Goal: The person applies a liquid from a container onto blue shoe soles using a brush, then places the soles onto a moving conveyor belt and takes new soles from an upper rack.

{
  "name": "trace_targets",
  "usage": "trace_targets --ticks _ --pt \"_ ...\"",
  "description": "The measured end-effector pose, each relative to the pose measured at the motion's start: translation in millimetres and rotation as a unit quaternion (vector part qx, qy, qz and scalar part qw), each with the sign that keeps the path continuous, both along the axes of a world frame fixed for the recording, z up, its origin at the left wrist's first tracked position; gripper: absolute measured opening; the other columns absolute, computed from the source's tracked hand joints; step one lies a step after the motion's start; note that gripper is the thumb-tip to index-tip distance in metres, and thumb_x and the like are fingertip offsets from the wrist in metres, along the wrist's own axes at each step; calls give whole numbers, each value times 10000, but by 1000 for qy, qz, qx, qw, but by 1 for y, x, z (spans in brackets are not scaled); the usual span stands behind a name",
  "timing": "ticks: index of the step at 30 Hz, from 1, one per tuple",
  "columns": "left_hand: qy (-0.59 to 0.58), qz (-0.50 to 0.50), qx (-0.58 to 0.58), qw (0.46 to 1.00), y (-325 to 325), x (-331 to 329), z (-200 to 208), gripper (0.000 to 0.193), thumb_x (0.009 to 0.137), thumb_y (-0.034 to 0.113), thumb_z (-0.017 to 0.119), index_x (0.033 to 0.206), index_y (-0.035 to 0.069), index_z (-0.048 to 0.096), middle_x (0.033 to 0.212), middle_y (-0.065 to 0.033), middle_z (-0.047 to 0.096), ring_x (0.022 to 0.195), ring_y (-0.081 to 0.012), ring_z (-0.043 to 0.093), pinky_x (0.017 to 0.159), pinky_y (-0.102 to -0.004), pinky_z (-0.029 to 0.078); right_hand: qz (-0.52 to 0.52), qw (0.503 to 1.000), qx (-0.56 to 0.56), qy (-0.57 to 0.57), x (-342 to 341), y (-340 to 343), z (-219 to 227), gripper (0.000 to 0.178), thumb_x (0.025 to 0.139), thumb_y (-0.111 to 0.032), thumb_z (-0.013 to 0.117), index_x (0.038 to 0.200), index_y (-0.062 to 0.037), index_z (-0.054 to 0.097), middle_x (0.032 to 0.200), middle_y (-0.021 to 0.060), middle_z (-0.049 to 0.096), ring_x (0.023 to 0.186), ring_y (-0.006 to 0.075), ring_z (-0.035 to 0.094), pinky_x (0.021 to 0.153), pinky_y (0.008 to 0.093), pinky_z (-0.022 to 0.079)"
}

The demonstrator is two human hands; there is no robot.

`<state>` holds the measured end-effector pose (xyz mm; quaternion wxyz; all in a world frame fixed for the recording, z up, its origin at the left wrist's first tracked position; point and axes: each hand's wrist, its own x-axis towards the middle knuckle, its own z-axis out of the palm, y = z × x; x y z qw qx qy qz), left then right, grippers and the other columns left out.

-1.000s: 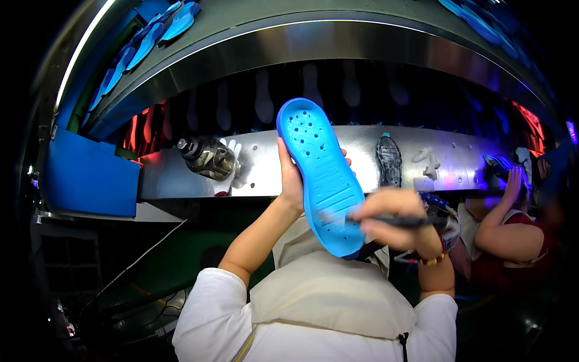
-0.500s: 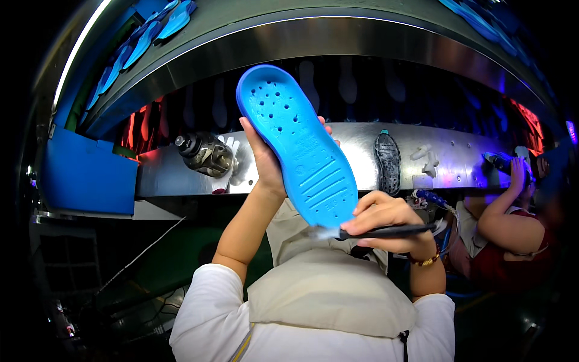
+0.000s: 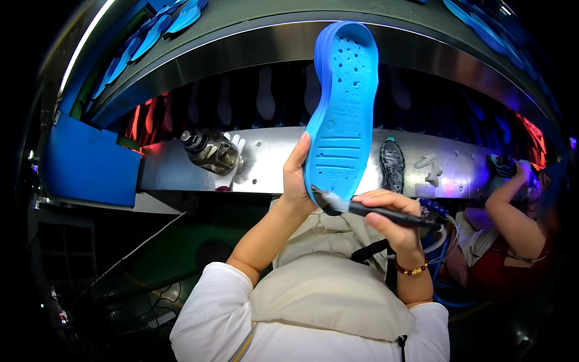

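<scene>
A bright blue shoe sole (image 3: 342, 130), pierced with small holes at its far end and ridged lower down, stands almost lengthwise before me. My left hand (image 3: 295, 176) is closed on its lower left edge; the fingers behind the sole are hidden. In my right hand (image 3: 395, 220), closed round the black handle, is a brush with pale bristles (image 3: 330, 200). The bristles lie at the sole's near end and appear to touch its rim.
Along the metal ledge (image 3: 265, 158) stand a dark bottle (image 3: 208, 152), a white glove (image 3: 234, 158), a black sole-shaped piece (image 3: 392, 166) and small white pieces (image 3: 431, 172). Dark soles (image 3: 265, 99) hang or lie beyond it. At right, a co-worker's arm (image 3: 511, 202) reaches to the ledge.
The sole has swung from a tilt to nearly straight and shifted up and right. My left hand has moved right with it. The brush has turned, its bristles now at the sole's near end.
</scene>
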<state>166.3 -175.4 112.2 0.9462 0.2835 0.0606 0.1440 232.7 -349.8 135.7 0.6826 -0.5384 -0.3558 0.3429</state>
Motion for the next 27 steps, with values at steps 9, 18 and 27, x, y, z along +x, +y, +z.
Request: trace_targets --ticks 9,18,27 --pt "-42 -11 -107 993 6 6 8 532 910 415 389 1223 -9 462 1120 -163 579 994 -247 589 882 -383 467 25 995 60 -71 24 6 17 216 716 32 654 931 43 634 944 195 642 874 246 634 789 312 487" --pt "-19 -6 -71 997 20 10 15 505 911 378 399 1197 -30 483 1106 -189 583 968 -277 607 865 -400 488 35 974 21 -222 38 13 19 198 701 6 668 895 21 636 891 154 656 844 238 638 748 304 502" --pt "125 -224 -45 966 29 6 15 481 870 315 520 1174 -57 497 1105 -208 569 969 -268 600 850 -380 493 159 937 -19 -310 43 7 26 190 726 -13 675 914 -14 653 948 133 664 888 249 648 762 307 514"
